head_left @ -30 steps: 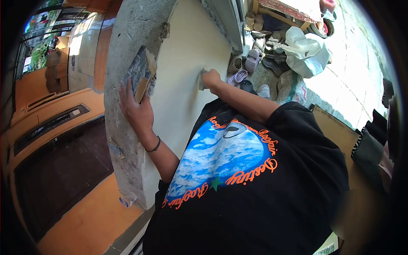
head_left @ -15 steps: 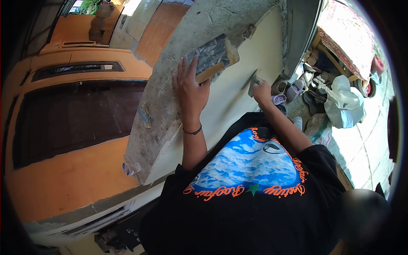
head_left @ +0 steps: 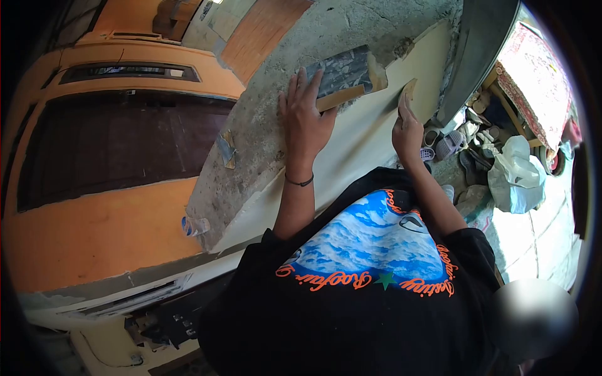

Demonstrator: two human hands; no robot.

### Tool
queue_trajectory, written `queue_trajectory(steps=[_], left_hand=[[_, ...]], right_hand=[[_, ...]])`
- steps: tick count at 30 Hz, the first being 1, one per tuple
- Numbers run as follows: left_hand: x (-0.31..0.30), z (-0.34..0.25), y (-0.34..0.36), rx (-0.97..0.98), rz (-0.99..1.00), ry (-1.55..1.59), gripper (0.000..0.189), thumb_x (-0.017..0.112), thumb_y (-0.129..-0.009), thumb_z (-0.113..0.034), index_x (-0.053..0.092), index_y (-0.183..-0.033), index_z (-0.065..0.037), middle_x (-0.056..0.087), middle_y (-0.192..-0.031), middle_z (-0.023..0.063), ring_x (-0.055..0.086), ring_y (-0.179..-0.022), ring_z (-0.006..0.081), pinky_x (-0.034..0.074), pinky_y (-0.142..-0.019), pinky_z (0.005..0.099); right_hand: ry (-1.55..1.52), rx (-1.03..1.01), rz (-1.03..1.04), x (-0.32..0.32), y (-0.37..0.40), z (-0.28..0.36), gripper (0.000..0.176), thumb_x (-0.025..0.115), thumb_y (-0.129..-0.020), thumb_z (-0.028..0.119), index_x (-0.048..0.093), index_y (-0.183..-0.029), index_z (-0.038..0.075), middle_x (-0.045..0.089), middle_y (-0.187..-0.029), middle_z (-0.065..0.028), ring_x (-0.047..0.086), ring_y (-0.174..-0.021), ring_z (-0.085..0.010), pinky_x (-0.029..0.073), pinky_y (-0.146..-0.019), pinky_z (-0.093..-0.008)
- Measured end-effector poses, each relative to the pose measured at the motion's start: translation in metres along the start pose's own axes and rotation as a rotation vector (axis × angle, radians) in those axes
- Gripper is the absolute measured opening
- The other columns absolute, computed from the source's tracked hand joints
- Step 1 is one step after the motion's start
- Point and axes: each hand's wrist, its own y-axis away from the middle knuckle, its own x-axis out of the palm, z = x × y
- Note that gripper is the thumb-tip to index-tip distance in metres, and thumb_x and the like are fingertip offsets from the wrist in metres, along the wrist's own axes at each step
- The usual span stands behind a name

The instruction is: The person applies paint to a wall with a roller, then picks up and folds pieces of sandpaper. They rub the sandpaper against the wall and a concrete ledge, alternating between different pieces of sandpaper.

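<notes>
My left hand (head_left: pixel 306 119) lies on the rough concrete top of a low wall (head_left: pixel 257 125), fingers stretched out and slightly apart. Its index finger and thumb touch the near end of a dark, marbled flat piece (head_left: pixel 345 74) with tan edges, which rests on the wall top. To the right, my right hand (head_left: pixel 409 133) is closed around a small thin flat piece (head_left: pixel 409 91) with a tan face. This hand is against the smooth cream side of the wall (head_left: pixel 364 141). The exact kind of the held piece cannot be made out.
On the wall top lie a small grey and tan scrap (head_left: pixel 226 150) and a clear plastic cup (head_left: pixel 195 226) near the corner. Several shoes (head_left: pixel 450 145) and a white plastic bag (head_left: pixel 517 175) are on the floor at right. A grey post (head_left: pixel 473 59) stands at the wall's far end.
The camera view has shifted. My right hand has moved up along the cream side and turned, showing the tan face of its piece. My left hand stays beside the marbled piece.
</notes>
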Motion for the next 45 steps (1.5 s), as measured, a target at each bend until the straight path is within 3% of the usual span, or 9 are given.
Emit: queue_trajectory(steps=[2,5,13,19,29,32,34,37,45], left_hand=[[-0.001,0.002,0.001,-0.003,0.000,-0.004,0.058,0.064,-0.078,-0.020,0.044,-0.132,-0.014,0.036,-0.139,0.0193,0.031,-0.130,0.0364,0.022,-0.104,0.0533],[-0.001,0.002,-0.001,0.012,-0.015,-0.010,0.058,0.064,-0.078,-0.021,0.044,-0.132,-0.014,0.036,-0.139,0.0194,0.031,-0.130,0.0365,0.022,-0.104,0.0535],[-0.003,0.002,0.002,-0.004,-0.009,0.019,0.058,0.064,-0.077,-0.021,0.044,-0.131,-0.014,0.036,-0.139,0.0194,0.031,-0.130,0.0358,0.021,-0.105,0.0529],[0.000,0.004,0.002,0.004,-0.020,0.031,0.062,0.066,-0.074,-0.022,0.045,-0.131,-0.010,0.037,-0.137,0.0219,0.030,-0.130,0.0360,0.018,-0.106,0.0526],[-0.005,0.003,0.005,0.001,-0.013,0.039,0.061,0.066,-0.074,-0.022,0.046,-0.130,-0.010,0.036,-0.138,0.0212,0.030,-0.131,0.0354,0.019,-0.106,0.0518],[-0.005,0.002,0.006,0.013,-0.037,0.036,0.058,0.065,-0.077,-0.019,0.045,-0.130,-0.012,0.037,-0.138,0.0186,0.032,-0.129,0.0356,0.023,-0.105,0.0506],[-0.004,0.004,0.006,0.016,-0.034,0.020,0.058,0.065,-0.077,-0.019,0.045,-0.130,-0.012,0.037,-0.138,0.0180,0.032,-0.129,0.0358,0.023,-0.105,0.0506],[-0.005,0.004,0.006,0.013,-0.029,0.027,0.058,0.065,-0.077,-0.019,0.045,-0.130,-0.013,0.037,-0.139,0.0175,0.032,-0.129,0.0358,0.023,-0.105,0.0504],[-0.002,0.005,0.005,0.022,-0.034,0.033,0.056,0.065,-0.078,-0.018,0.046,-0.130,-0.013,0.037,-0.139,0.0179,0.032,-0.129,0.0357,0.024,-0.105,0.0502]], right_hand=[[0.135,0.447,0.418,0.006,-0.001,-0.028,0.042,0.049,-0.076,0.003,0.057,-0.117,0.003,0.058,-0.106,-0.0265,0.058,-0.096,-0.0386,0.047,-0.082,-0.0401],[-0.010,0.548,0.245,0.002,-0.001,-0.010,0.038,0.050,-0.078,0.009,0.059,-0.113,0.001,0.060,-0.099,-0.0274,0.059,-0.092,-0.0386,0.047,-0.081,-0.0392],[-0.190,-0.124,-0.025,-0.034,-0.024,0.077,0.060,0.046,-0.070,-0.011,0.047,-0.127,0.004,0.051,-0.122,-0.0221,0.051,-0.110,-0.0359,0.045,-0.089,-0.0369],[0.163,0.610,0.461,0.008,0.017,-0.022,0.044,0.047,-0.074,-0.001,0.056,-0.117,0.001,0.058,-0.104,-0.0278,0.058,-0.096,-0.0398,0.045,-0.085,-0.0413],[-0.208,-0.143,-0.016,-0.039,-0.017,0.078,0.058,0.046,-0.070,-0.010,0.047,-0.127,0.002,0.052,-0.121,-0.0236,0.053,-0.109,-0.0360,0.044,-0.090,-0.0364],[-0.072,-0.039,0.037,-0.002,0.011,0.024,0.054,0.046,-0.071,-0.007,0.050,-0.124,0.004,0.055,-0.115,-0.0259,0.055,-0.103,-0.0389,0.046,-0.086,-0.0394],[0.073,0.528,0.429,0.011,0.022,-0.018,0.047,0.048,-0.072,0.000,0.055,-0.118,0.002,0.059,-0.105,-0.0275,0.058,-0.096,-0.0398,0.047,-0.082,-0.0403],[-0.051,0.637,0.312,0.009,0.022,-0.014,0.043,0.048,-0.072,0.005,0.058,-0.113,0.000,0.061,-0.095,-0.0279,0.060,-0.091,-0.0399,0.047,-0.081,-0.0394],[-0.272,-0.130,-0.044,-0.036,-0.011,0.075,0.053,0.044,-0.072,-0.009,0.049,-0.124,0.002,0.054,-0.118,-0.0241,0.057,-0.100,-0.0378,0.047,-0.083,-0.0372]])
